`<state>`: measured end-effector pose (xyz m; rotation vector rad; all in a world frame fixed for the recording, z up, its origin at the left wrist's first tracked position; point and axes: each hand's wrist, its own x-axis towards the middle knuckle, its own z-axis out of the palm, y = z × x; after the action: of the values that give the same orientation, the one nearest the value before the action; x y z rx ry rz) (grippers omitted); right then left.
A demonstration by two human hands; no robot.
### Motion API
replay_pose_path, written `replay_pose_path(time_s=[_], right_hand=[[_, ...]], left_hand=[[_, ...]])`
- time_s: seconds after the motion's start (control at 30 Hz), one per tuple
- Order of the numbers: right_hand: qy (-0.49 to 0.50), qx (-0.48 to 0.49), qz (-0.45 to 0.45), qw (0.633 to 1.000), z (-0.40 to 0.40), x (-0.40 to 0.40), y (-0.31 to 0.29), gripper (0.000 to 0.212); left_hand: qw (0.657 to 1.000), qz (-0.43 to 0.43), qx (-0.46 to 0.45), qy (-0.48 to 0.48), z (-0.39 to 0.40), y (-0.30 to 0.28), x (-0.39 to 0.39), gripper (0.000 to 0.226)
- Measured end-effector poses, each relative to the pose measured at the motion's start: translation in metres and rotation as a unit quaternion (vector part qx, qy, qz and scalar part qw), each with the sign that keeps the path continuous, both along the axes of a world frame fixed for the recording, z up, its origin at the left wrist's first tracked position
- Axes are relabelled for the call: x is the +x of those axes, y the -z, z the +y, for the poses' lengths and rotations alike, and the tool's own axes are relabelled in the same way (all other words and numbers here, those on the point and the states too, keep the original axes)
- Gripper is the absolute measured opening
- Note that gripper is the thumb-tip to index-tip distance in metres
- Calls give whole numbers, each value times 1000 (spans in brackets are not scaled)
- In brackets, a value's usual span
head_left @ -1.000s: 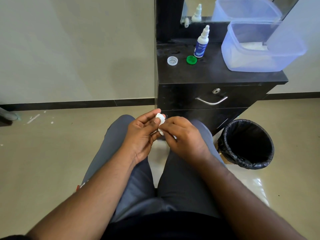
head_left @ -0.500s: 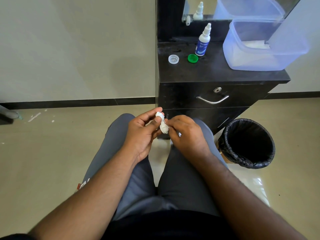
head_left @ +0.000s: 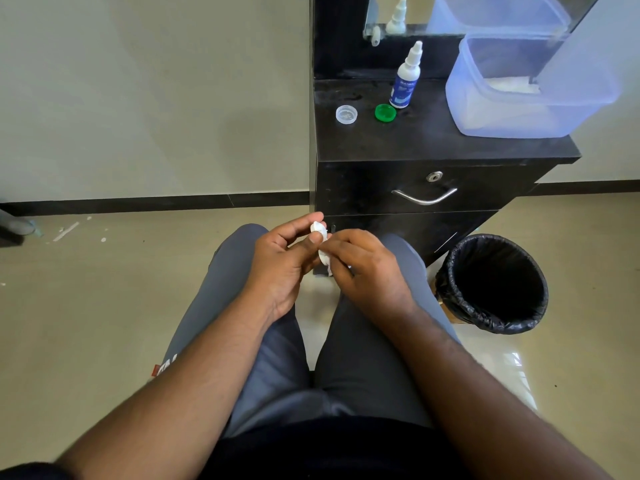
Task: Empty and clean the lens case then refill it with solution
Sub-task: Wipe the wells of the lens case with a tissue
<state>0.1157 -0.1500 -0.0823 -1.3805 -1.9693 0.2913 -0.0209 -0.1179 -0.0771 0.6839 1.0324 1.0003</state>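
Head view: black table [head_left: 450, 147] against beige wall, lined bin [head_left: 491, 284] on tiled floor; both hands [head_left: 287, 261] [head_left: 367, 268] pinch white lens case [head_left: 320, 232].

head cam | looks forward and down | lap close below | cabinet [head_left: 433, 147] near ahead

Bright, even daylight; floor [head_left: 519, 368] glare lower right, wide-angle bending at edges.
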Motion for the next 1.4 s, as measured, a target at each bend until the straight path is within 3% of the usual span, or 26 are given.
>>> replay_pose_path(time_s=[0.13, 0.3, 0.43, 0.6, 0.77, 0.9, 1.07, 1.2, 1.4], right_hand=[[51, -57, 31, 997, 5, 2, 4, 20], [-1, 8, 8, 1000, 1, -1, 0, 18], [46, -63, 67, 995, 6, 4, 2, 20], [-2, -13, 68, 998, 3, 1, -1, 19], [62, -48, 73, 994, 8, 5, 2, 20], [34, 1, 66, 997, 4, -2, -2, 19], [68, -29, 106, 992, 6, -1, 0, 18], [27, -9, 77, 997, 4, -7, 0, 17], [56, -3, 88, 995, 5, -3, 2, 17]], left_hand=[[1000, 4, -4, -4, 0, 2, 1, 26], [1000, -18, -12, -8, 1, 3, -1, 28], [999, -24, -17, -19, 2, 5, -1, 27], [999, -40, -24, -19, 4, 6, -3, 27], [997, -67, -31, -30, 6, 8, -2, 26], [993, -111, -36, -35, 8, 9, -4, 25], [986, -144, -59, -62, 10, 13, -5, 23], [980, -169, -70, -82, 11, 15, -6, 22], [977, -172, -90, -86, 9, 17, -3, 21]])
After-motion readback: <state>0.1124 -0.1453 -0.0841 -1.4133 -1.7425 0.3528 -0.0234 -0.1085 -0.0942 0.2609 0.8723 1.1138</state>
